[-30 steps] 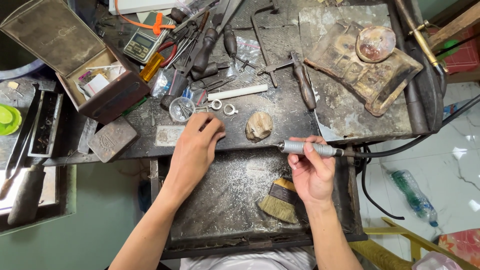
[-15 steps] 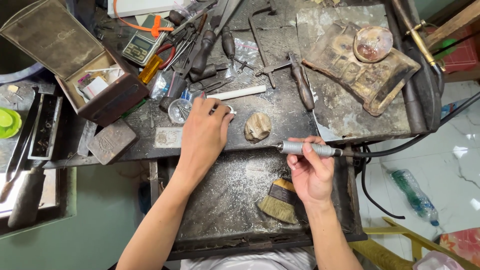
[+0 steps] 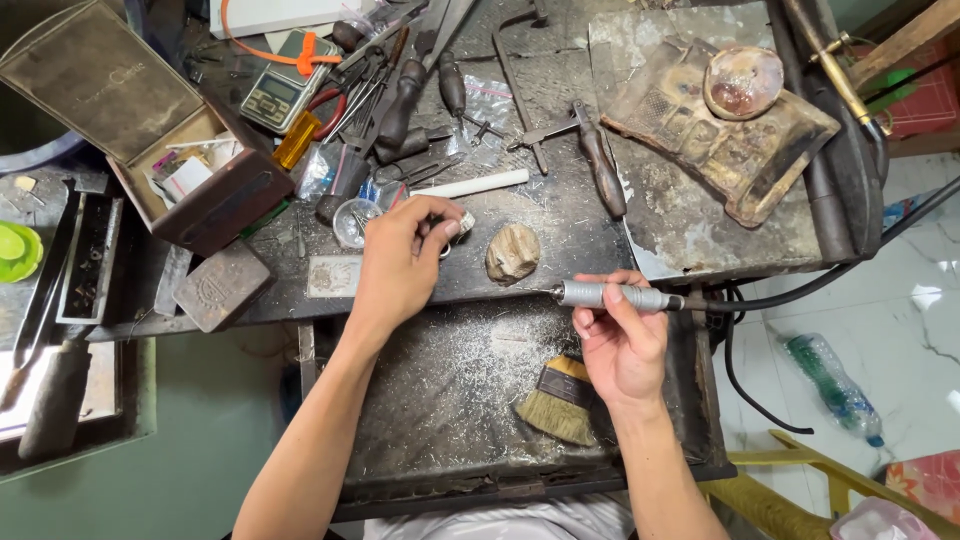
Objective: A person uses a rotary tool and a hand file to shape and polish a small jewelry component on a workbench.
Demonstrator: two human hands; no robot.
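Note:
My left hand [image 3: 405, 262] rests on the dark workbench with its fingertips pinched on a small silver ring [image 3: 462, 222]. My right hand [image 3: 622, 338] grips a grey rotary tool handpiece [image 3: 610, 295] level over the pull-out tray [image 3: 440, 400], its black cable running off to the right. A tan lump of wood [image 3: 512, 252] sits on the bench edge between the two hands. A flat brush [image 3: 560, 400] lies in the tray just left of my right wrist.
An open box [image 3: 150, 130] stands at the back left, with a pocket scale [image 3: 285, 92], pliers and files [image 3: 400, 95] behind my left hand. A white stick [image 3: 470, 184] lies near. A charred block with a dish [image 3: 742, 82] sits at the right. A bottle [image 3: 832, 388] lies on the floor.
My left hand has moved forward and right across the bench and closed its fingertips on the small ring. My right hand has held the handpiece nearly still.

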